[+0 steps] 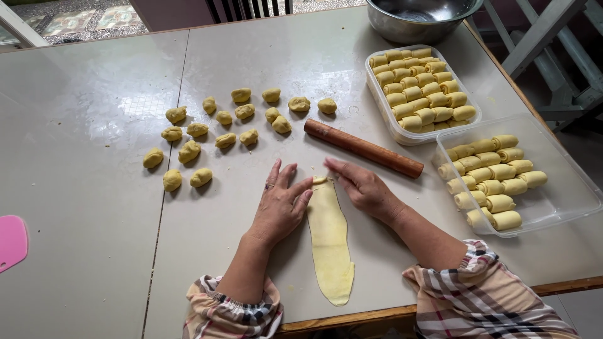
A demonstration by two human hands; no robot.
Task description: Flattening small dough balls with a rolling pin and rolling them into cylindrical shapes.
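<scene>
Both hands, left (279, 204) and right (361, 185), flat and spread, fingertips pinching far end of dough strip (330, 245) on desk (94, 188). Rolling pin (363, 148) just beyond; dough balls (217, 129) farther left; two trays of rolls (421, 88) right

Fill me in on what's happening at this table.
A person is working yellow dough with bare hands. The left hand and right hand both touch the far end of a long flattened dough strip, where a small fold shows. A wooden rolling pin lies just beyond. Small dough lumps sit scattered to the left. One clear tray is packed with finished rolls; a second tray is about half full.
</scene>
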